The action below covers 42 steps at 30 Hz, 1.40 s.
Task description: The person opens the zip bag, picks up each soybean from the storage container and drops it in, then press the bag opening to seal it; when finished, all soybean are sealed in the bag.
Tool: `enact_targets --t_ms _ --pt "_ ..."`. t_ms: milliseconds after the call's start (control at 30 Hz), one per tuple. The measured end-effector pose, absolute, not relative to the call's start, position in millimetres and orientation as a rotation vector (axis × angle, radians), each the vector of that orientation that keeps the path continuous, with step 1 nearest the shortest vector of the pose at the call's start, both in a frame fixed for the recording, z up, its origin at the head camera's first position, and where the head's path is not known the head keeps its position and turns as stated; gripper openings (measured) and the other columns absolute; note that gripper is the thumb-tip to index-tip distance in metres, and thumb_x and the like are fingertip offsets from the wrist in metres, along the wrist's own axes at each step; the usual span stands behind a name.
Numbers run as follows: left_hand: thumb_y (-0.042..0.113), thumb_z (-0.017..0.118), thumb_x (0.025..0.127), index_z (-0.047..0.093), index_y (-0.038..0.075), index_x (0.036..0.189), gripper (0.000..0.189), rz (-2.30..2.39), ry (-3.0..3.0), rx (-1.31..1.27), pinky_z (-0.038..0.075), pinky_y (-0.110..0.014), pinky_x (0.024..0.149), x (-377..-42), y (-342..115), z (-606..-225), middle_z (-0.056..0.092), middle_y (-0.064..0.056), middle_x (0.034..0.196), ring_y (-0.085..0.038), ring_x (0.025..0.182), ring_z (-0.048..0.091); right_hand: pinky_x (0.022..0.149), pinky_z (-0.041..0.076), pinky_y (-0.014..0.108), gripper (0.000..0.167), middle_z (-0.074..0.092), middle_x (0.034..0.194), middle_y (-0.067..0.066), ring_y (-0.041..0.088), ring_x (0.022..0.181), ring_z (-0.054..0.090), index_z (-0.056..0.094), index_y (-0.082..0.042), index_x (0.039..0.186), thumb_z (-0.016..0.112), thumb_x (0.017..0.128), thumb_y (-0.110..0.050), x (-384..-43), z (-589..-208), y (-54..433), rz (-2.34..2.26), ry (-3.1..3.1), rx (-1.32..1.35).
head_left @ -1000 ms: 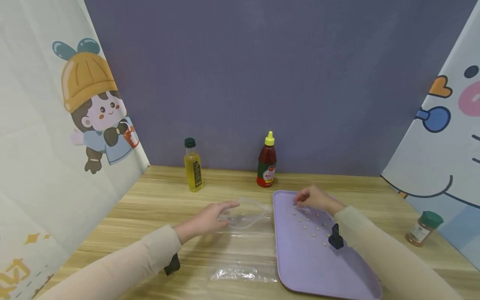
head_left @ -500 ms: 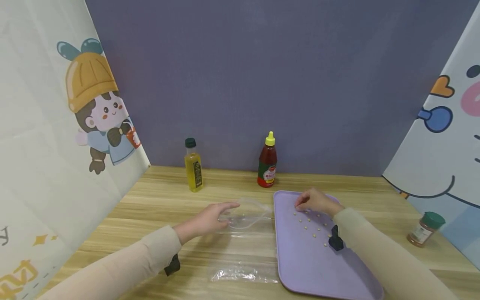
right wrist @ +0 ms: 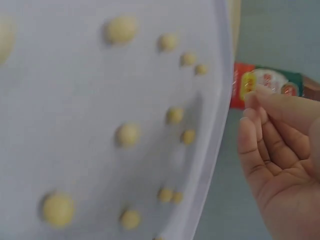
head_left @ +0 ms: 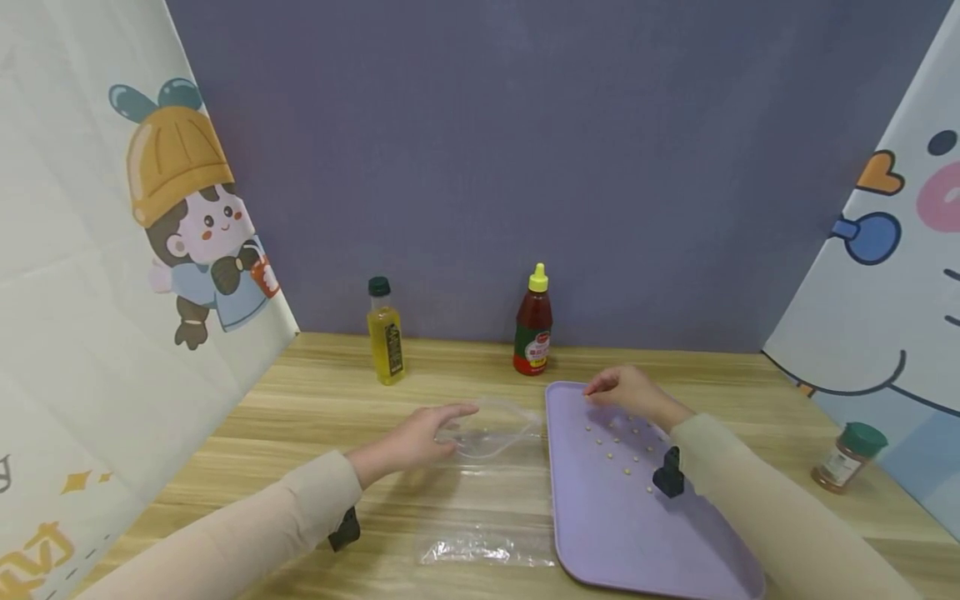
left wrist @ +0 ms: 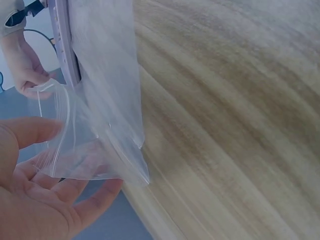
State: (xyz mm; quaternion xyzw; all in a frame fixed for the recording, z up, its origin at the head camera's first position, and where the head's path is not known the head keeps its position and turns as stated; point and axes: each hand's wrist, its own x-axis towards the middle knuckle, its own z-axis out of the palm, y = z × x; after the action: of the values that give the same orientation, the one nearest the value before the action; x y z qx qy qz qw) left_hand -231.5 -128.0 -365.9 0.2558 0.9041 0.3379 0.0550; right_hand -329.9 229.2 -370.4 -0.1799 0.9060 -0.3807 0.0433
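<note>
A clear plastic zip bag [head_left: 487, 487] lies on the table with its mouth spread. My left hand [head_left: 420, 435] holds the bag at its mouth, thumb and fingers around the zip edge in the left wrist view. My right hand [head_left: 628, 393] is raised over the far left corner of the purple tray [head_left: 622, 542], thumb and fingertips pinched together. A soybean is pinched there, mostly hidden by the fingers. Several pale yellow soybeans [right wrist: 127, 134] lie scattered on the tray beneath the hand.
A yellow oil bottle [head_left: 386, 342] and a red sauce bottle [head_left: 533, 333] stand at the table's back. A spice jar with a green lid [head_left: 849, 457] stands right of the tray. Printed side panels and a dark back wall enclose the table.
My right hand went down to the tray, took one soybean from its far left part, and has lifted slightly. My left hand and the bag stay in place.
</note>
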Motion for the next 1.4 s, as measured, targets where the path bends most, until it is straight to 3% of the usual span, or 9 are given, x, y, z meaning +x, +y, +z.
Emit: enact_targets --t_ms 200,300,467,633,800,1067,1400 --pt "-0.001 0.063 0.084 0.044 0.006 0.144 0.063 0.992 2.759 0.816 0.046 -0.053 0.104 -237 -129 -364 0.048 -0.017 0.145 -0.039 0.124 0.054 0.081 0.057 0.046 0.025 0.074 0.095 0.008 0.014 0.080 0.065 0.070 0.003 0.106 0.069 0.088 -0.015 -322 -356 213 -1.227 2.730 -0.575" --pt "-0.002 0.064 0.083 0.045 0.005 0.143 0.063 0.988 2.760 0.809 0.044 -0.055 0.105 -238 -129 -363 0.049 -0.017 0.144 -0.039 0.125 0.053 0.081 0.057 0.049 0.025 0.074 0.096 0.008 0.016 0.079 0.065 0.070 0.003 0.106 0.070 0.088 -0.015 -318 -350 202 -1.239 2.715 -0.609" --pt "-0.001 0.064 0.083 0.045 0.006 0.143 0.064 0.985 2.752 0.774 0.045 -0.054 0.105 -238 -128 -361 0.049 -0.015 0.145 -0.038 0.125 0.053 0.075 0.057 0.041 0.020 0.073 0.092 0.004 0.013 0.075 0.063 0.072 -0.001 0.102 0.071 0.087 -0.014 -313 -344 181 -1.270 2.681 -0.621" --pt "-0.001 0.064 0.083 0.046 0.007 0.143 0.063 1.015 2.733 0.727 0.050 -0.052 0.100 -238 -127 -359 0.049 -0.015 0.145 -0.038 0.123 0.055 0.068 0.055 0.028 0.020 0.074 0.089 0.005 0.014 0.075 0.063 0.071 0.002 0.101 0.071 0.086 -0.012 -307 -337 157 -1.327 2.613 -0.696" --pt "-0.003 0.064 0.083 0.045 0.006 0.143 0.063 1.043 2.705 0.738 0.052 -0.051 0.097 -238 -127 -358 0.048 -0.016 0.145 -0.039 0.121 0.057 0.067 0.054 0.022 0.016 0.074 0.089 0.007 0.008 0.074 0.063 0.072 0.002 0.095 0.073 0.084 -0.009 -300 -333 136 -1.323 2.600 -0.835" --pt "-0.003 0.064 0.082 0.045 0.003 0.142 0.063 1.031 2.697 0.806 0.053 -0.049 0.096 -238 -127 -357 0.048 -0.019 0.145 -0.040 0.119 0.058 0.072 0.058 0.022 0.010 0.074 0.086 0.008 0.007 0.076 0.066 0.074 -0.001 0.091 0.075 0.083 -0.008 -295 -330 115 -1.232 2.636 -1.010" --pt "-0.003 0.063 0.084 0.044 0.004 0.143 0.063 1.041 2.685 0.797 0.054 -0.045 0.096 -239 -127 -356 0.047 -0.016 0.146 -0.037 0.119 0.058 0.075 0.059 0.026 0.016 0.075 0.092 0.009 0.011 0.080 0.068 0.074 0.000 0.096 0.074 0.084 -0.010 -292 -329 117 -1.255 2.624 -0.958"
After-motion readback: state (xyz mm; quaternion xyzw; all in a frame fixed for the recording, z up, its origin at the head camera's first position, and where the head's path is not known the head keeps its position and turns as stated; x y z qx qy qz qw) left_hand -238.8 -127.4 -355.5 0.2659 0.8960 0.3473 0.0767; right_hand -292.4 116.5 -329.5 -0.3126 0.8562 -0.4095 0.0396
